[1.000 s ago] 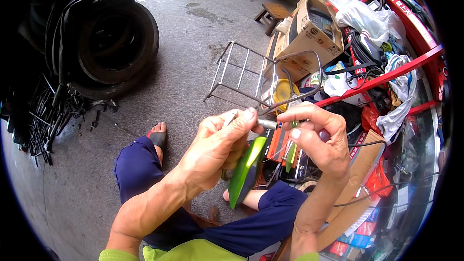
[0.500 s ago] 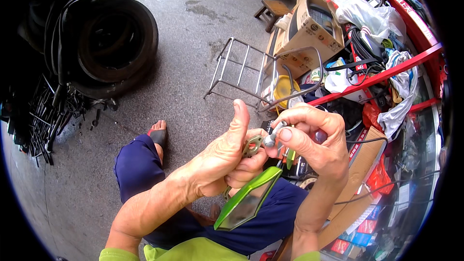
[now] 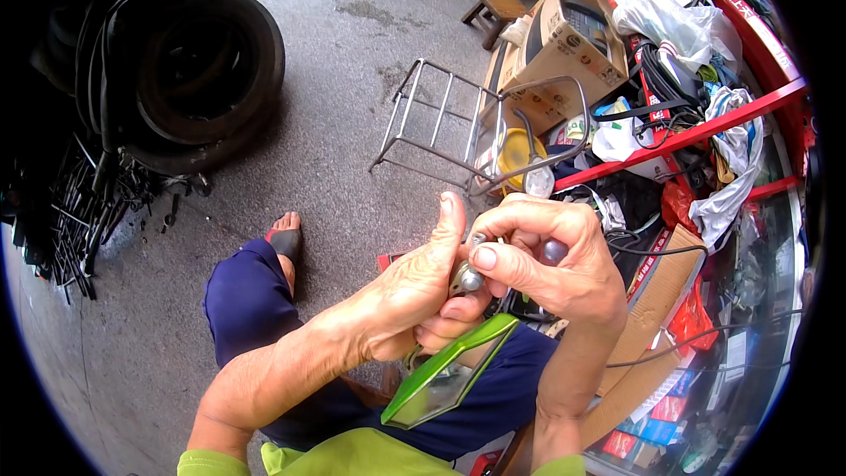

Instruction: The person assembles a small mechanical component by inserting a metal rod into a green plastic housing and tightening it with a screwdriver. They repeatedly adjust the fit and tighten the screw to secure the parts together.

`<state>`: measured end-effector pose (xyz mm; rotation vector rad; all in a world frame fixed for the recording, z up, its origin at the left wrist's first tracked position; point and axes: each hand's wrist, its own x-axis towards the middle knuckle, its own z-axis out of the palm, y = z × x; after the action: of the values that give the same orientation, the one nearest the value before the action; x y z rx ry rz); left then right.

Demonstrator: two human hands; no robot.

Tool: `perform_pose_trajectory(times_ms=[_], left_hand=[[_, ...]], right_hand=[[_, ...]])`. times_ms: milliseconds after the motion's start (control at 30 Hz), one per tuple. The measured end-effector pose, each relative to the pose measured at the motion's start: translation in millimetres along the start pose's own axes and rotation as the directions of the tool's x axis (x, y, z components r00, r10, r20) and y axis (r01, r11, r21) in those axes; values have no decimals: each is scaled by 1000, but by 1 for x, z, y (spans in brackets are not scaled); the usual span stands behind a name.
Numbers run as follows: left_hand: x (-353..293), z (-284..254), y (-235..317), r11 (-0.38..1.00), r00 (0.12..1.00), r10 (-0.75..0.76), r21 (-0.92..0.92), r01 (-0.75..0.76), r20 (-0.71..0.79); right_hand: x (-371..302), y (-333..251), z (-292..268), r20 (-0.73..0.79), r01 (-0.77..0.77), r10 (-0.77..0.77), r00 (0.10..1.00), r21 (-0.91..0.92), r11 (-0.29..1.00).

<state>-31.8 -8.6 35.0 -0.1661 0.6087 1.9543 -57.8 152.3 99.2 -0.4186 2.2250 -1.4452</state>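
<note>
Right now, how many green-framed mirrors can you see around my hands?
1. The green-framed mirror is just below your left hand, in front of your navy trousers. Another could be hidden behind your hands.

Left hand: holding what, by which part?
A metal bracket, in the curled fingers, below its exposed upper end; exact grip hidden. Whether the green mirror below is held too can't be told.
</note>
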Motion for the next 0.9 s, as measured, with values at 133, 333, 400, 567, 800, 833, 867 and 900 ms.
perform_pose_trajectory(times_ms=[133,333,400,567,800,833,867,900], left_hand=[[0,0,-1,999,1000,0,44,1,-20],[-3,6,-2,994,999,12,112,-17,47],[-2,5,-3,992,999,17,121,-23,49],[3,-6,-10,996,997,-23,92,17,67],[3,-4,-5,1000,1000,-9,14,9,-16],[3,-4,-5,1000,1000,-4,27,4,-26],[3,-4,-6,999,999,1,41,0,-35],[3,-4,-6,999,999,4,54,-2,-44]], right_hand=[[1,2,-3,25,66,-63,998,-141,988],[5,4,-9,98,123,-101,990,-256,959],[3,0,-8,97,35,-16,995,-195,980],[6,10,-3,127,107,-92,988,-120,987],[7,-4,0,34,-76,85,996,-220,972],[8,-3,0,29,-50,58,998,-219,974],[8,-1,1,24,-24,30,999,-218,976],[7,-1,1,18,0,4,1000,-217,976]])
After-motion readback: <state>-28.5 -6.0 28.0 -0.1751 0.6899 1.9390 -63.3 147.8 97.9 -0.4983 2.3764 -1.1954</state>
